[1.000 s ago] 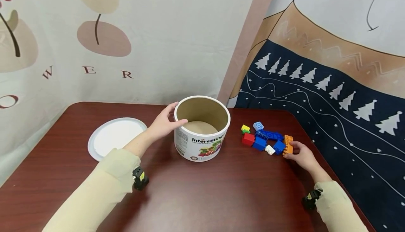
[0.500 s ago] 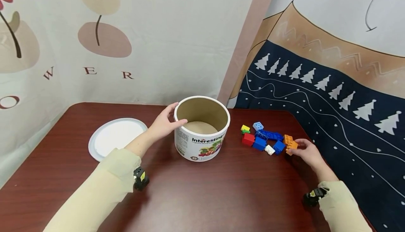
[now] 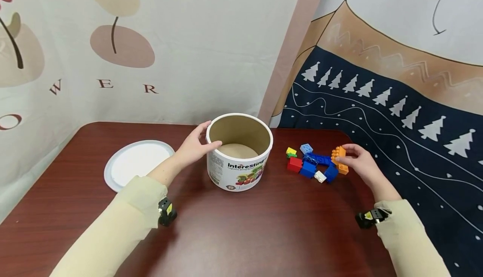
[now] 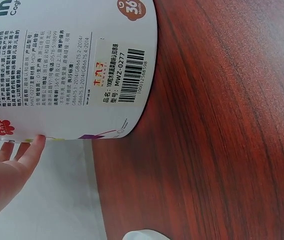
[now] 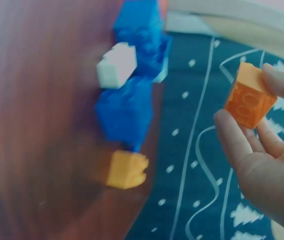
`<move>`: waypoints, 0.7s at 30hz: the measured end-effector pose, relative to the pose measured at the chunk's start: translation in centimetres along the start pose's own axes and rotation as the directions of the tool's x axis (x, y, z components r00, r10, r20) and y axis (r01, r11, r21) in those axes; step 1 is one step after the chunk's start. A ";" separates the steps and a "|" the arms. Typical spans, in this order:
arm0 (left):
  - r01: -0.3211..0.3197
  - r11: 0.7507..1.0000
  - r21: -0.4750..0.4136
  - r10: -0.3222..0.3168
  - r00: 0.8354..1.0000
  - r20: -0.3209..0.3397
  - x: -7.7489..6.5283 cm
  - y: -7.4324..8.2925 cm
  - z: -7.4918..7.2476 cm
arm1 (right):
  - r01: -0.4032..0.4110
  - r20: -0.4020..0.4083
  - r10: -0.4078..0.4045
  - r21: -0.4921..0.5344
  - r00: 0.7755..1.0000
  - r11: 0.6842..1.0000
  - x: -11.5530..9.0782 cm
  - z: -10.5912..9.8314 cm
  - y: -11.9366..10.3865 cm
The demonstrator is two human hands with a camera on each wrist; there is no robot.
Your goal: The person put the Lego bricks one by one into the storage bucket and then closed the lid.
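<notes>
In the head view my left hand [image 3: 190,147] holds the rim of a white, open-topped bucket [image 3: 245,175], the thumb over the edge. The left wrist view shows fingers against the printed side of the bucket [image 4: 57,70]. My right hand [image 3: 361,165] pinches an orange toy brick [image 3: 338,154] between thumb and fingers. The right wrist view has this orange brick [image 5: 252,95] held up, apart from the others. Below it lies a second orange brick [image 3: 342,168], beside a blue brick [image 3: 331,173]. The visible bucket floor is bare.
A round white lid [image 3: 139,163] lies left of the bucket on the dark red table [image 3: 264,235]. Right of the bucket are a red brick [image 3: 294,164], a white brick [image 3: 320,176], a yellow brick [image 3: 291,151] and several blue bricks. Printed cloth [image 3: 377,142] hangs beyond the table's right edge.
My right hand has taken hold of one orange brick and lifted it off the table, uncovering the other orange one. The left hand stays on the bucket's rim.
</notes>
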State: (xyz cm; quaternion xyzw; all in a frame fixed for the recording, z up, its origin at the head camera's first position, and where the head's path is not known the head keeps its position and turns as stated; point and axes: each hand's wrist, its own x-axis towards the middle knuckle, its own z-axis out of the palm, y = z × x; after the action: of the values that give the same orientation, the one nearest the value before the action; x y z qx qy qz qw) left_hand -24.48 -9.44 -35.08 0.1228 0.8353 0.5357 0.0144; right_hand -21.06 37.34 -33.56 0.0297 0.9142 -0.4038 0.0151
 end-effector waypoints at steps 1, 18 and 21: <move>-0.001 1.000 0.000 0.001 1.000 0.000 0.0 0.0 0.0 | 0.006 0.002 -0.006 -0.003 1.000 1.000 0.2 0.0 -0.5; 0.010 1.000 -0.019 -0.010 1.000 0.006 0.1 -0.1 -0.1 | 0.125 0.080 -0.131 0.080 0.988 0.989 1.8 2.1 -9.8; 0.012 1.000 -0.026 -0.012 1.000 0.007 0.1 0.0 0.0 | 0.149 0.099 -0.158 0.090 0.983 0.985 2.0 2.9 -11.5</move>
State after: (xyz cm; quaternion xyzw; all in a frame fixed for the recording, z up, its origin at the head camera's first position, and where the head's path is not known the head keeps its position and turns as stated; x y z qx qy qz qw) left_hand -24.60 -9.45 -35.08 0.1193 0.8289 0.5461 0.0219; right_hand -23.79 27.52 -27.17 -0.0617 0.8942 -0.4423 0.0309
